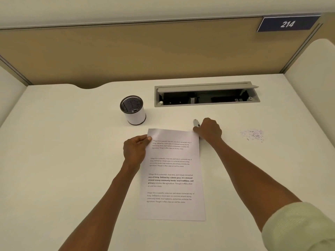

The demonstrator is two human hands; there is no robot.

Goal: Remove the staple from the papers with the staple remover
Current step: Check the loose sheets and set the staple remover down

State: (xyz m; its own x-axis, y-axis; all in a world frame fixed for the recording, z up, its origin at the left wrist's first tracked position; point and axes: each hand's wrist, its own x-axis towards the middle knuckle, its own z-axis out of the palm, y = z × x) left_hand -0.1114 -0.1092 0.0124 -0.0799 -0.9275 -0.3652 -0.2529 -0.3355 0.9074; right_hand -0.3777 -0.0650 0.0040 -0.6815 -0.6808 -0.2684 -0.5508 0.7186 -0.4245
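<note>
White desk [54,142] fills my view, walled by tan cubicle panels with a "214" sign [287,24] at two o'clock, an open cable tray [206,95] at twelve, a mesh pen cup [133,110] at eleven and a scatter of specks [252,134] at three. From where I watch, the papers [172,178] lie flat at centre, long axis running six to twelve. My left hand [135,150] pinches their top-left corner, while my right hand [208,131] is clenched around the staple remover [196,122] at the top-right corner, its tip pointing toward eleven.
</note>
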